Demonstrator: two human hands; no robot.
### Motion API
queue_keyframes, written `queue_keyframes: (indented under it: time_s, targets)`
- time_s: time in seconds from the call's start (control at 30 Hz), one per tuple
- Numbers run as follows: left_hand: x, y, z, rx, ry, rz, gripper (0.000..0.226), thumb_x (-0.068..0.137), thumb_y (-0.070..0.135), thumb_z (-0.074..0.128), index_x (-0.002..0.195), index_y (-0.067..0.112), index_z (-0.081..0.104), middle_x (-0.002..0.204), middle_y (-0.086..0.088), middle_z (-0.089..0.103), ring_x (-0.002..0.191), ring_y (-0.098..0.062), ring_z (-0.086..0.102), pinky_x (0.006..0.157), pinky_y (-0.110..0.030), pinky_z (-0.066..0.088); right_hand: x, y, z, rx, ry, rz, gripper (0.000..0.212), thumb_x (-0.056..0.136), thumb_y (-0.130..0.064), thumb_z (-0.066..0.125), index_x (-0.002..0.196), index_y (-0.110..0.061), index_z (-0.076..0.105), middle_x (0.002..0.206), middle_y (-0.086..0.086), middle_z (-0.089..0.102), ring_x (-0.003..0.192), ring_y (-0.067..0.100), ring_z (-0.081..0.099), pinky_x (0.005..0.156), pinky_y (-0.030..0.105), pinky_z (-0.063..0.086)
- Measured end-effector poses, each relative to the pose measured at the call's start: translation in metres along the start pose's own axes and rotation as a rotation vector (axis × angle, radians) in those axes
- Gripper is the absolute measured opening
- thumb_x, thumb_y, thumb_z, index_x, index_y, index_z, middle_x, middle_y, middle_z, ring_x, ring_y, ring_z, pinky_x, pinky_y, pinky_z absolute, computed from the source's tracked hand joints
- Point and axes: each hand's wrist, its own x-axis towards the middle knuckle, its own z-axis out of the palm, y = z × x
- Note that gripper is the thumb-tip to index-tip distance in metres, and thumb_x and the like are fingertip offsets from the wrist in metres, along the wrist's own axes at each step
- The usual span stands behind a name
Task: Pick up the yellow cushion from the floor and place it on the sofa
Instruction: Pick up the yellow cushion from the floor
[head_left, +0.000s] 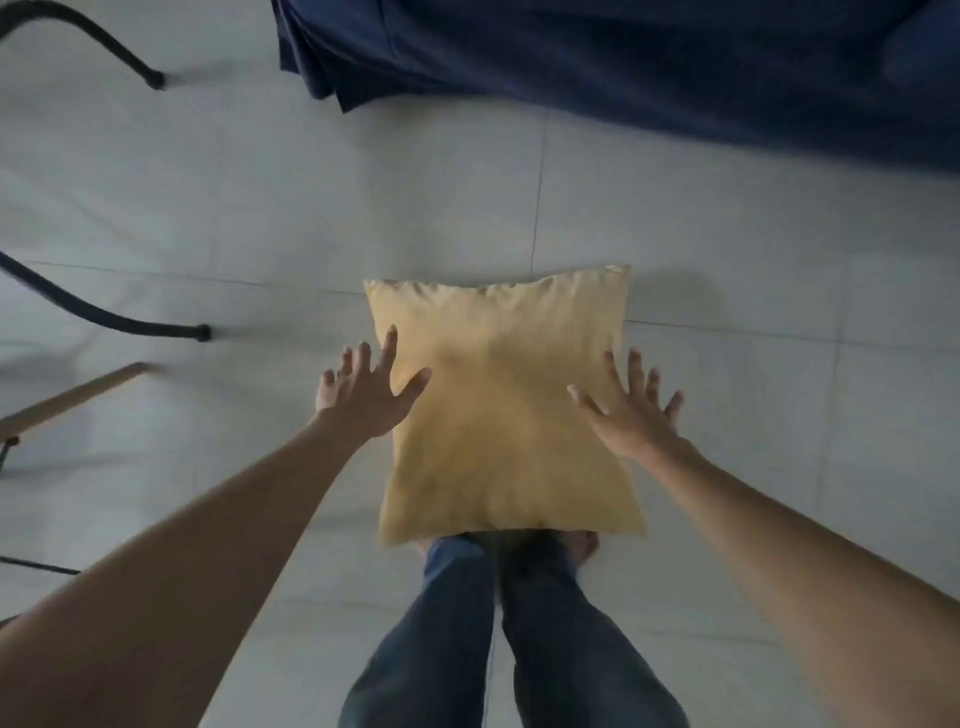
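Lying flat on the pale tiled floor (675, 218), the yellow cushion (501, 410) is seen between two spread hands, its near edge over the person's feet. The left hand (363, 397) is held with fingers splayed at the cushion's left edge and the right hand (631, 410) likewise at its right edge; neither is closed on the fabric, and contact cannot be confirmed. Beyond the hands, well apart from the cushion, the dark blue sofa (649, 67) is noted.
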Motion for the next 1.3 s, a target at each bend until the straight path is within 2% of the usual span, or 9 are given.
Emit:
queue_keyframes:
  time_s: [0.23,0.37,0.47,0.57,0.67,0.77,0.9,1.13,1.3]
  targets:
    - [0.041,0.009,0.069,-0.308,-0.160,-0.144,0.118,0.064,0.107,0.017,0.160,0.049,-0.020,0.155,-0.018,0.044,0.131,-0.045,0.056,0.105,-0.059,0.045,0.053,0.018,0.043,0.143,-0.016,0.080,0.097,0.089,-0.090,0.020,0.161,-0.044,-0.028,0.176,0.008,-0.015,0.161,0.043,0.008,0.123,0.070,0.011]
    - [0.055,0.015,0.098,-0.586,-0.150,-0.155,0.121,0.071,0.095,0.042,0.163,0.041,-0.017,0.164,-0.023,0.031,0.141,-0.048,0.043,0.112,-0.059,0.038,0.074,0.021,0.058,0.336,-0.059,0.048,0.108,0.078,-0.098,0.032,0.153,-0.056,-0.033,0.176,0.015,0.002,0.154,0.048,0.030,0.120,0.068,0.026]
    - [0.063,0.016,0.114,-0.657,-0.140,-0.156,0.108,0.077,0.088,0.056,0.156,0.058,-0.010,0.171,-0.018,0.021,0.144,-0.047,0.041,0.116,-0.054,0.035,0.079,0.025,0.070,0.478,-0.057,-0.009,0.105,0.066,-0.105,0.038,0.129,-0.074,-0.041,0.175,0.008,0.018,0.151,0.043,0.039,0.120,0.063,0.032]
    - [0.073,0.012,0.120,-0.760,-0.150,-0.187,0.135,0.061,0.098,0.057,0.159,0.049,-0.021,0.173,-0.012,0.018,0.150,-0.042,0.036,0.119,-0.052,0.032,0.081,0.020,0.072,0.513,-0.065,-0.007,0.109,0.078,-0.094,0.044,0.143,-0.064,-0.038,0.171,0.008,0.031,0.147,0.041,0.044,0.120,0.057,0.035]
    - [0.073,0.008,0.116,-0.844,-0.145,-0.154,0.134,0.068,0.090,0.063,0.162,0.044,-0.020,0.176,0.006,0.004,0.156,-0.032,0.028,0.122,-0.047,0.028,0.079,0.017,0.065,0.536,-0.080,0.000,0.109,0.088,-0.082,0.048,0.156,-0.053,-0.032,0.170,0.010,0.032,0.147,0.042,0.044,0.120,0.054,0.033]
    - [0.059,0.010,0.105,-0.919,-0.109,-0.144,0.130,0.072,0.085,0.068,0.163,0.045,-0.015,0.175,0.005,0.013,0.154,-0.030,0.034,0.121,-0.047,0.032,0.063,0.013,0.055,0.589,-0.070,-0.009,0.110,0.087,-0.083,0.052,0.157,-0.054,-0.029,0.170,0.009,0.032,0.148,0.040,0.044,0.121,0.054,0.033]
    - [0.026,0.021,0.086,-0.965,-0.067,-0.180,0.124,0.077,0.078,0.070,0.164,0.044,-0.012,0.168,-0.010,0.032,0.149,-0.034,0.040,0.118,-0.048,0.035,0.025,0.001,0.045,0.629,-0.015,-0.055,0.119,0.075,-0.093,0.057,0.153,-0.061,-0.027,0.167,0.005,0.038,0.145,0.034,0.048,0.118,0.058,0.038]
    - [-0.047,0.020,0.040,-0.948,-0.010,-0.171,0.124,0.079,0.075,0.070,0.166,0.039,-0.011,0.173,-0.009,0.017,0.154,-0.030,0.029,0.120,-0.045,0.029,-0.047,-0.015,0.017,0.622,0.067,-0.031,0.116,0.069,-0.100,0.053,0.143,-0.072,-0.032,0.164,0.010,0.039,0.144,0.035,0.047,0.117,0.061,0.037]
    - [-0.104,0.012,-0.010,-0.967,-0.007,-0.133,0.129,0.072,0.083,0.070,0.164,0.045,-0.012,0.171,-0.009,0.021,0.152,-0.031,0.034,0.121,-0.049,0.032,-0.113,-0.026,-0.027,0.574,0.080,-0.015,0.109,0.076,-0.095,0.051,0.145,-0.070,-0.030,0.160,0.014,0.041,0.141,0.037,0.049,0.114,0.055,0.040]
